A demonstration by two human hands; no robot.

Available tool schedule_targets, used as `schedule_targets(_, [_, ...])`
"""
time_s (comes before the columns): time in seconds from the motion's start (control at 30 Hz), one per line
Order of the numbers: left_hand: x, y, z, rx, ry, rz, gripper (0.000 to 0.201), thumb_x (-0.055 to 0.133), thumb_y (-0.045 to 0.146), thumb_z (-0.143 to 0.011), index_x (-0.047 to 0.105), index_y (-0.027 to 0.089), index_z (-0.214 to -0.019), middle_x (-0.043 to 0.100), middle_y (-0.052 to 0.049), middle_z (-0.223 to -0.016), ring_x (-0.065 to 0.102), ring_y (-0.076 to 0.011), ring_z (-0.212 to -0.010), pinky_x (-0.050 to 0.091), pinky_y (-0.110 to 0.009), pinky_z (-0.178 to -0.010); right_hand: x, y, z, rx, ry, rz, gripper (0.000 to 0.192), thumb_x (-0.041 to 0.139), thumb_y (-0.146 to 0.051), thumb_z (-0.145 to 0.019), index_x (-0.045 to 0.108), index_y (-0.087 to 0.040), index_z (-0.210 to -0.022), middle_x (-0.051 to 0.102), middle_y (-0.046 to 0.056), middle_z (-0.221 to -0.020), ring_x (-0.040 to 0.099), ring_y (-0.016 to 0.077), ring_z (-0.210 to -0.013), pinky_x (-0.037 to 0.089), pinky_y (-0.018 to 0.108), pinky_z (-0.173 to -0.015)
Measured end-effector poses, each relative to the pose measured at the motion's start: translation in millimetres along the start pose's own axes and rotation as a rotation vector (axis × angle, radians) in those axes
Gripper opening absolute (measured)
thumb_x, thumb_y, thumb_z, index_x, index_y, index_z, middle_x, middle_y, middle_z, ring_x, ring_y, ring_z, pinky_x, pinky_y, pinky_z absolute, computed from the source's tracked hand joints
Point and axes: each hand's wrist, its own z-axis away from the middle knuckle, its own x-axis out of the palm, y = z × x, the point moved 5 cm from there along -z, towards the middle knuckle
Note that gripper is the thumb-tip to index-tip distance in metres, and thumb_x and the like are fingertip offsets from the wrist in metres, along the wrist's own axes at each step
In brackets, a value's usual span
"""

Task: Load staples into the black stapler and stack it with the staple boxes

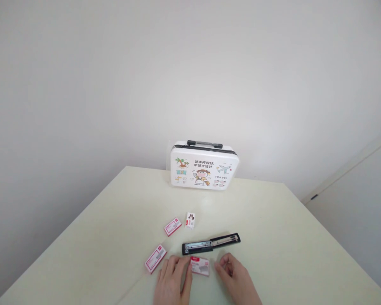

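- The left hand [173,279] and right hand [235,279] pinch a small pink cardboard staple box [200,267], just before the black opened-out stapler [211,244].
- Judged risk: tugging it open unevenly could scatter staples.

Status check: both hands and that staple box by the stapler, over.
Left hand and right hand flank the staple box, fingertips at its ends, grip unclear. Opened stapler lies just behind it. Nothing in the way.
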Motion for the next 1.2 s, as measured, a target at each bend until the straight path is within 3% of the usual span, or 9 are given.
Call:
schedule_targets(0.13, [5.6, 5, -1, 0.012, 0.0, -0.082, 0.049, 0.059, 0.043, -0.093, 0.059, 0.031, -0.141, 0.065, -0.008, -0.105, 0.062, -0.026, -0.094, 0.048, -0.037, -0.079, -34, 14, -17, 0.07, 0.13, -0.208, 0.061, 0.064, -0.071, -0.078, 0.058, -0.021, -0.113, 0.046, -0.008, -0.058, 0.048, 0.0171, -0.055, 0.035, 0.028, -0.055])
schedule_targets(0.2, [7.8, 6, -1, -0.01, -0.006, -0.112, 0.053, 0.061, 0.044, -0.091, 0.058, 0.031, -0.142, 0.064, -0.008, -0.106, 0.061, -0.0268, -0.094, 0.046, -0.038, -0.08, -46, 1, -27, -0.008, 0.119, -0.308, 0.07, 0.069, -0.072, -0.074, 0.059, -0.019, -0.119, 0.056, -0.003, -0.068, 0.055, 0.019, -0.065, 0.041, 0.029, -0.061])
schedule_targets(0.3, [10.0, 6, -2, -0.029, -0.018, -0.118, 0.052, 0.062, 0.044, -0.091, 0.06, 0.031, -0.141, 0.064, -0.008, -0.105, 0.06, -0.0272, -0.094, 0.045, -0.039, -0.081, -53, -31, -39, -0.139, 0.011, -0.378, 0.06, 0.07, -0.069, -0.076, 0.065, -0.019, -0.109, 0.066, 0.003, -0.083, 0.057, 0.0189, -0.073, 0.044, 0.029, -0.066])
schedule_targets(0.57, [9.0, 7, -4, -0.014, -0.036, -0.108, 0.058, 0.069, 0.041, -0.08, 0.062, 0.032, -0.137, 0.064, -0.008, -0.103, 0.06, -0.0281, -0.093, 0.045, -0.037, -0.077, -16, -88, -55, -0.305, -0.158, -0.101, 0.026, 0.077, -0.041, -0.077, 0.063, -0.022, -0.087, 0.044, -0.011, -0.06, 0.041, 0.0104, -0.058, 0.032, 0.024, -0.058])
schedule_targets(0.73, [0.3, 8, -12, -0.015, -0.08, -0.11, 0.053, 0.069, 0.039, -0.08, 0.064, 0.034, -0.133, 0.063, -0.007, -0.101, 0.061, -0.0284, -0.093, 0.047, -0.038, -0.077, 4, -99, -55, -0.321, -0.152, -0.011, 0.021, 0.078, -0.028, -0.072, 0.062, -0.022, -0.084, 0.047, -0.011, -0.062, 0.044, 0.01, -0.058, 0.029, 0.023, -0.058])
schedule_targets(0.9, [0.3, 12, -12, 0.171, -0.19, -0.039, 0.057, 0.075, 0.035, -0.076, 0.064, 0.037, -0.132, 0.065, -0.007, -0.114, 0.063, -0.0287, -0.102, 0.051, -0.038, -0.082, 4, -97, -55, -0.329, -0.162, 0.039, 0.017, 0.073, -0.025, -0.075, 0.064, -0.023, -0.089, 0.05, -0.011, -0.063, 0.048, 0.0107, -0.06, 0.031, 0.023, -0.06])
schedule_targets(1.0, [-10.8, 1, -4, 0.146, -0.073, -0.063, 0.042, 0.071, 0.023, -0.077, 0.07, 0.037, -0.116, 0.065, -0.005, -0.112, 0.062, -0.0271, -0.103, 0.05, -0.039, -0.086, 1, -90, -57, -0.31, -0.134, 0.059, 0.017, 0.071, -0.027, -0.077, 0.063, -0.023, -0.091, 0.05, -0.011, -0.063, 0.05, 0.0112, -0.06, 0.033, 0.023, -0.061])
schedule_targets(1.1, [-33.7, -22, 7, 0.048, 0.086, -0.134, 0.026, 0.071, 0.026, -0.076, 0.072, 0.033, -0.101, 0.064, -0.006, -0.121, 0.059, -0.0311, -0.112, 0.047, -0.045, -0.092, -3, -83, -57, -0.283, -0.093, 0.077, 0.015, 0.069, -0.028, -0.079, 0.062, -0.023, -0.091, 0.05, -0.01, -0.063, 0.05, 0.0117, -0.06, 0.033, 0.023, -0.06])
schedule_targets(1.2, [-55.9, -46, 15, -0.023, 0.157, -0.211, 0.021, 0.072, 0.031, -0.077, 0.07, 0.03, -0.098, 0.061, -0.007, -0.135, 0.054, -0.0341, -0.12, 0.045, -0.049, -0.095, -7, -79, -56, -0.266, -0.059, 0.092, 0.013, 0.068, -0.03, -0.081, 0.062, -0.023, -0.09, 0.048, -0.01, -0.063, 0.05, 0.0119, -0.06, 0.033, 0.024, -0.06])
